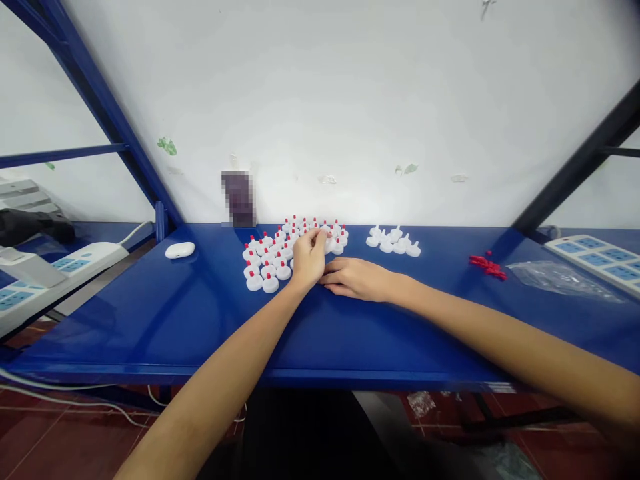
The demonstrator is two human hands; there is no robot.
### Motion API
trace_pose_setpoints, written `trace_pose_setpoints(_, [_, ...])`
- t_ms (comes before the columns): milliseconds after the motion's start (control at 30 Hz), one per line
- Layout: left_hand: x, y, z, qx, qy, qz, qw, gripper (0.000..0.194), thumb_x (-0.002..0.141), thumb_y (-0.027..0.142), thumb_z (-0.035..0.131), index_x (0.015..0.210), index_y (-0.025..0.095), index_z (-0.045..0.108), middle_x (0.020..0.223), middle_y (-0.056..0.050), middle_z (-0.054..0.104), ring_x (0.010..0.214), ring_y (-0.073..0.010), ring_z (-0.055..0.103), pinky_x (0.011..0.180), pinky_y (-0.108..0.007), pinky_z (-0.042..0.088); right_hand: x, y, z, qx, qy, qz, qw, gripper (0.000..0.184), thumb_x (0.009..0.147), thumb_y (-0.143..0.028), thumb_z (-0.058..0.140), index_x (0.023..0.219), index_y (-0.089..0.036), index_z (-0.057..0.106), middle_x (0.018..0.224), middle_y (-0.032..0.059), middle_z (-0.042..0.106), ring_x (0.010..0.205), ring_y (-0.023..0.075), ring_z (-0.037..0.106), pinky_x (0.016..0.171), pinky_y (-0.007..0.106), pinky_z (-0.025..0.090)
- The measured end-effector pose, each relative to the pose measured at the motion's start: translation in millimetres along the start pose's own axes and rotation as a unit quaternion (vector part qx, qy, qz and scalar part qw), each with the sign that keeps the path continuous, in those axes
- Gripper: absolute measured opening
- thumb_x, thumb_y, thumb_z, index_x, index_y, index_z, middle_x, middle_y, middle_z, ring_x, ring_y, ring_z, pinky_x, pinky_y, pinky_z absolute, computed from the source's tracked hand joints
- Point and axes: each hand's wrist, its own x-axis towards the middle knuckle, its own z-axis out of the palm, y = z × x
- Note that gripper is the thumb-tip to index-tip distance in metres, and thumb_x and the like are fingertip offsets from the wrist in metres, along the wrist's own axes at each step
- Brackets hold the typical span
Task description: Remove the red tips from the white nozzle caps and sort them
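Observation:
My left hand [309, 259] is closed in a pinch at the right side of a group of white nozzle caps with red tips [271, 283]. What its fingers pinch is mostly hidden; a white cap shows just beside them. My right hand [357, 279] lies low on the blue table, its fingers loosely bent and pointing left, close to my left wrist. Nothing shows in it. Farther back on the right stand several white nozzle caps without red tips [399, 245].
Small red tips [487, 266] lie in a pile at the right, beside a clear plastic bag [555, 277]. A white earphone case [180, 250] sits at the left. Power strips [597, 257] flank the blue table [165, 320], and a wall stands behind it.

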Motion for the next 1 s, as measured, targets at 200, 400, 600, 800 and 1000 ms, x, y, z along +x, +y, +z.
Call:
trace_pose_setpoints(200, [-2.1,-1.7,1.1,0.032,-0.028,0.020,0.999,0.026,0.090,0.029,0.048,0.077,0.016,0.066,0.063,0.002,0.055,0.061,-0.0119,0.047,0.060,-0.026,0.036,-20.6,12.6,-1.9,-0.005,0.013,0.020,1.000,0.025,0.094,-0.016,0.050,0.104,-0.016,0.074,0.107,0.0113,0.073,0.099,0.0240,0.066,0.090,0.038,0.052])
trace_pose_setpoints(400, [-5.6,-2.0,3.4,0.060,-0.081,0.013,0.995,0.027,0.089,0.030,0.048,0.077,0.016,0.067,0.058,0.003,0.050,0.056,-0.0117,0.043,0.056,-0.026,0.033,-35.8,15.5,-7.6,0.075,0.052,0.090,0.992,0.019,0.091,-0.021,0.057,0.095,-0.020,0.076,0.101,0.0062,0.076,0.096,0.0227,0.064,0.086,0.037,0.051])
trace_pose_setpoints(600, [-6.5,-3.3,3.5,0.078,-0.107,0.019,0.991,0.027,0.089,0.031,0.048,0.076,0.016,0.066,0.058,0.003,0.051,0.055,-0.0119,0.044,0.056,-0.026,0.033,-44.0,25.6,-11.5,0.148,0.157,0.179,0.960,0.021,0.090,-0.034,0.060,0.091,-0.022,0.078,0.089,0.0049,0.076,0.090,0.0228,0.064,0.083,0.038,0.050])
trace_pose_setpoints(800, [-9.2,-1.1,3.4,0.105,-0.136,0.031,0.985,0.027,0.090,0.030,0.047,0.076,0.016,0.067,0.058,0.003,0.051,0.057,-0.0123,0.045,0.059,-0.026,0.034,-53.4,34.8,-3.4,0.247,0.154,0.238,0.927,0.035,0.095,-0.041,0.049,0.107,-0.023,0.077,0.111,0.0042,0.075,0.107,0.0250,0.066,0.098,0.042,0.046])
trace_pose_setpoints(1000, [-9.7,-1.7,4.4,0.118,-0.136,0.036,0.983,0.027,0.090,0.029,0.047,0.078,0.016,0.067,0.059,0.003,0.052,0.058,-0.0124,0.047,0.060,-0.027,0.035,-50.7,26.2,1.6,0.359,0.187,0.273,0.873,0.036,0.094,-0.040,0.047,0.105,-0.024,0.077,0.115,0.0025,0.074,0.114,0.0254,0.064,0.108,0.044,0.041])
